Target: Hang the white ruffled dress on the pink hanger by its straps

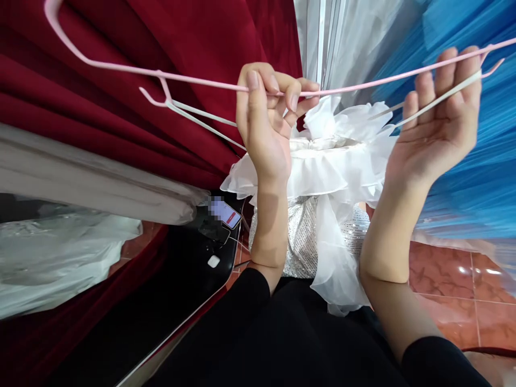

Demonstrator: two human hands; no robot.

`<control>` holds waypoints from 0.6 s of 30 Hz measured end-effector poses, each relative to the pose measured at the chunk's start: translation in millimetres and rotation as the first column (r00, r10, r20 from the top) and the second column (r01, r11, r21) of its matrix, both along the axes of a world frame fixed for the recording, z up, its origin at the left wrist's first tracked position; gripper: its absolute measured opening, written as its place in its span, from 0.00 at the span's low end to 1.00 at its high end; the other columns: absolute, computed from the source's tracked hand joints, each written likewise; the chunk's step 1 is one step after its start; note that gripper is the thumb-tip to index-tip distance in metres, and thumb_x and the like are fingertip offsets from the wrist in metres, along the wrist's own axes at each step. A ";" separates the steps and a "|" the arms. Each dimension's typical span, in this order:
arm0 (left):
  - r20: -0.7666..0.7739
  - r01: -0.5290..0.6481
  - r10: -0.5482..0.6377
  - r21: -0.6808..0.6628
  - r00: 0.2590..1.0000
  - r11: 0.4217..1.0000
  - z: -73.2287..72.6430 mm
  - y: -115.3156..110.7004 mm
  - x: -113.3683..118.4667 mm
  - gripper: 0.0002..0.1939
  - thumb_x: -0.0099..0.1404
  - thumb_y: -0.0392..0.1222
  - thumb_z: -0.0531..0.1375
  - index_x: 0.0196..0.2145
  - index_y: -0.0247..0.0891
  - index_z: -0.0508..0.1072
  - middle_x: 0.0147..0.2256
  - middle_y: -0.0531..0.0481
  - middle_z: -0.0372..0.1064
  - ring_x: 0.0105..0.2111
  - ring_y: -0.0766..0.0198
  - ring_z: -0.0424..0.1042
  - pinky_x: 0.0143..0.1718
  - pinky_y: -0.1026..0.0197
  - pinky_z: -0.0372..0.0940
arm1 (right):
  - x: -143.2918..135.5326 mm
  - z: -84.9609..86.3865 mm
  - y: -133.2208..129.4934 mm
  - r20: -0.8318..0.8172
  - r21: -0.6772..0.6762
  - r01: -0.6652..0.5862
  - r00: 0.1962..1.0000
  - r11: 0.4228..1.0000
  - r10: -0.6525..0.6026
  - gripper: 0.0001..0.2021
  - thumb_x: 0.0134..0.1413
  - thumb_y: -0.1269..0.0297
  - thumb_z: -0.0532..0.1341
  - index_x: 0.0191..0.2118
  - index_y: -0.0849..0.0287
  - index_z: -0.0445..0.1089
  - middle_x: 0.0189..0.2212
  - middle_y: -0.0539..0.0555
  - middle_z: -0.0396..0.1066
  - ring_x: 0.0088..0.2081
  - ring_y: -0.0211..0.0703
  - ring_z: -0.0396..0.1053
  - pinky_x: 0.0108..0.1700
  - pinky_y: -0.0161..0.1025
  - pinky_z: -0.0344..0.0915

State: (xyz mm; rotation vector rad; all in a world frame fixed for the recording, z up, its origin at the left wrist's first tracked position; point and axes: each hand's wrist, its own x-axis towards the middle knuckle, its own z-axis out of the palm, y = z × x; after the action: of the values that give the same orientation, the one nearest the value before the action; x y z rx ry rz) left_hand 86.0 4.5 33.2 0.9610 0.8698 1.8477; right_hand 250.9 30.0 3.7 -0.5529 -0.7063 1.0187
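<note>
My left hand (264,118) is closed on the bar of a pink clothes hanger (193,79), with its fingers pinching the middle. A white ruffled dress (322,172) with a silver sequined body hangs below by thin white straps. One pair of strap strands (205,122) is looped on the hanger's left notch. At the right notch, another strap (439,99) runs down in front of my right hand (437,118). That hand is open, palm towards me, its fingers stretched up behind the strap and against the bar. Part of the dress is hidden by my left forearm.
Dark red drapes (193,32) hang at the left and back, and blue tulle (463,177) at the right. A lit phone (230,216) and a small white case (213,262) lie on a black surface (177,290). Reddish tiles (447,312) cover the floor.
</note>
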 end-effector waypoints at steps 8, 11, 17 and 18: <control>0.064 0.052 -0.057 0.081 0.996 0.995 -0.6 -4.4 -4.8 0.13 0.74 0.42 0.43 0.32 0.41 0.59 0.26 0.51 0.57 0.36 0.60 0.73 0.35 0.58 0.72 | 9.5 -2.0 -3.3 0.172 -0.073 0.205 0.967 0.976 -0.190 0.20 0.56 0.75 0.50 0.36 0.50 0.79 0.40 0.46 0.78 0.38 0.35 0.77 0.39 0.30 0.74; 0.042 0.063 -0.067 0.099 0.997 0.993 -2.7 -2.1 -8.1 0.13 0.74 0.42 0.43 0.32 0.41 0.60 0.25 0.51 0.58 0.36 0.59 0.74 0.35 0.58 0.72 | 14.6 -10.8 4.6 0.175 -0.110 0.280 0.950 0.954 -0.259 0.17 0.53 0.77 0.54 0.33 0.53 0.79 0.36 0.49 0.78 0.30 0.34 0.76 0.30 0.27 0.73; 0.037 0.029 -0.032 0.089 0.999 0.996 -6.6 -0.7 -7.4 0.12 0.73 0.46 0.47 0.32 0.43 0.61 0.26 0.51 0.57 0.37 0.58 0.74 0.34 0.59 0.72 | 33.2 -13.1 11.5 0.065 -0.182 0.351 0.937 0.919 -0.345 0.13 0.55 0.76 0.60 0.28 0.54 0.78 0.30 0.46 0.77 0.25 0.29 0.74 0.28 0.24 0.72; 0.040 0.032 -0.037 0.099 0.999 0.995 -6.4 -1.4 -6.4 0.12 0.73 0.46 0.47 0.32 0.42 0.60 0.26 0.51 0.57 0.35 0.58 0.74 0.33 0.59 0.72 | 36.1 -10.6 10.4 0.047 -0.201 0.354 0.935 0.913 -0.352 0.13 0.56 0.76 0.59 0.27 0.54 0.78 0.30 0.46 0.77 0.26 0.30 0.75 0.29 0.24 0.72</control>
State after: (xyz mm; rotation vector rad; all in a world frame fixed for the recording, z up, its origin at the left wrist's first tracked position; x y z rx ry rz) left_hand 79.6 3.1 26.8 0.9883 0.7382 1.8890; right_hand 287.0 40.4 -6.9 -0.8354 -0.4870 0.7516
